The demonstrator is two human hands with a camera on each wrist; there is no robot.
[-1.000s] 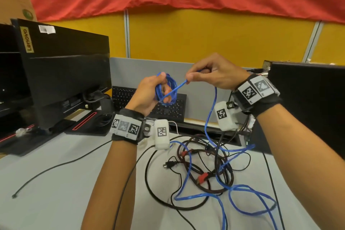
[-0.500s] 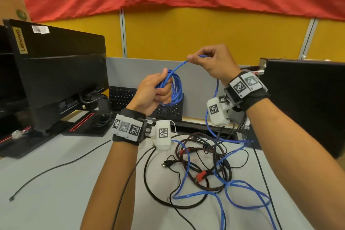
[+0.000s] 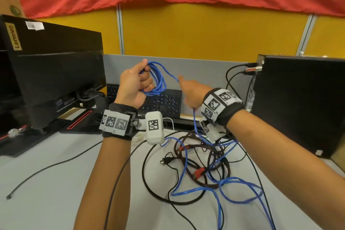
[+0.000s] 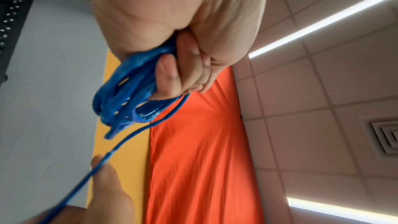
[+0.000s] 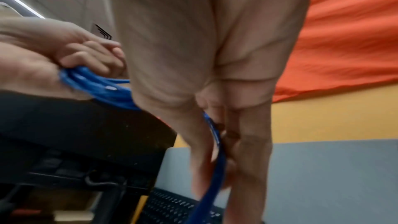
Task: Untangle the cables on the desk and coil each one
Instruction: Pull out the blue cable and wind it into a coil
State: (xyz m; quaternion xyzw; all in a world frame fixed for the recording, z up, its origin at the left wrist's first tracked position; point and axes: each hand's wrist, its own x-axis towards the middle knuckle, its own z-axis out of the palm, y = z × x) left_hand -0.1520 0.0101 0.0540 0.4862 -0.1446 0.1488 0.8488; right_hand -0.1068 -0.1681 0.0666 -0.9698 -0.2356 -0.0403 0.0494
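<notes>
My left hand (image 3: 139,86) is raised above the desk and grips a coil of blue cable (image 3: 157,80) of several loops; in the left wrist view the fingers (image 4: 170,72) curl round the bundle (image 4: 122,94). The free run of the blue cable slopes down to my right hand (image 3: 188,91), which is blurred and sits lower right of the coil. In the right wrist view the cable (image 5: 215,135) passes between the thumb and fingers, which pinch it. From there it drops into a tangle on the desk: blue loops (image 3: 240,190), a brown braided cable (image 3: 188,170) with a red plug (image 3: 199,172), and a black cable (image 3: 149,185).
A black monitor (image 3: 56,73) stands at the left and a black computer tower (image 3: 298,102) at the right. A keyboard (image 3: 166,102) lies behind the hands against the grey divider (image 3: 201,73). A thin black cable (image 3: 46,170) crosses the left of the grey desk (image 3: 46,201).
My right hand has come down from above the coil to its lower right, sliding along the blue cable. The coil in my left hand has gained a loop.
</notes>
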